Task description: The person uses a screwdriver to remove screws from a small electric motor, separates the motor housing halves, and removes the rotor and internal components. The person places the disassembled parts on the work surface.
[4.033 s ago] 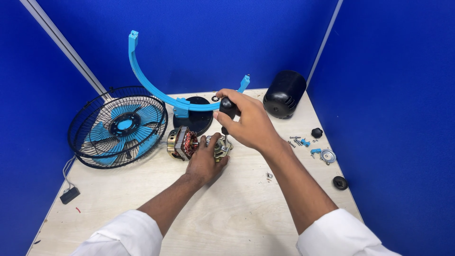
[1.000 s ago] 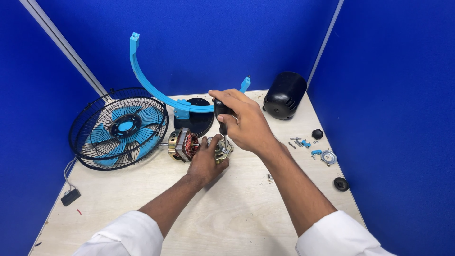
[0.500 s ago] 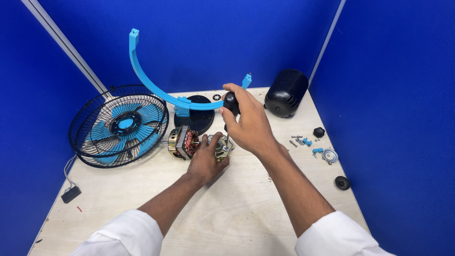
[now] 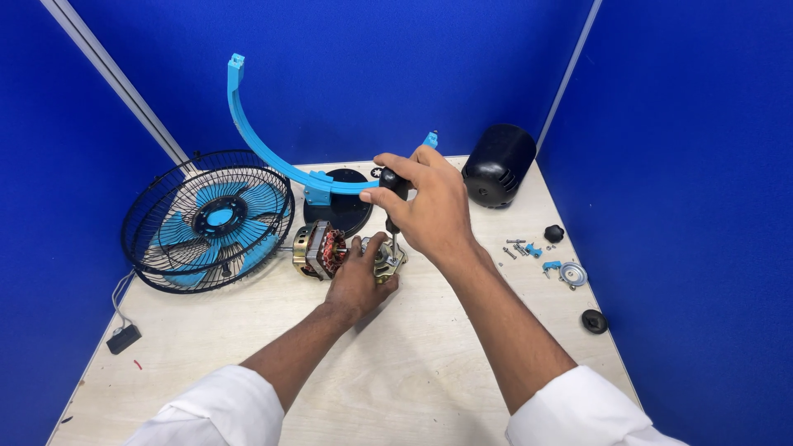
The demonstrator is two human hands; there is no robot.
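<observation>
Screwdriver on the fan motor

Right hand (image 4: 425, 206) grips an upright screwdriver (image 4: 392, 206) over the motor (image 4: 330, 250) (copper windings showing); left hand (image 4: 359, 281) clasps the motor's near end, fan cage (image 4: 206, 219) beside it.

I can find no packages, labels, signs or screens in my head view: nothing on the tabletop or the blue walls around it carries a printed surface or a display that I can make out.
</observation>
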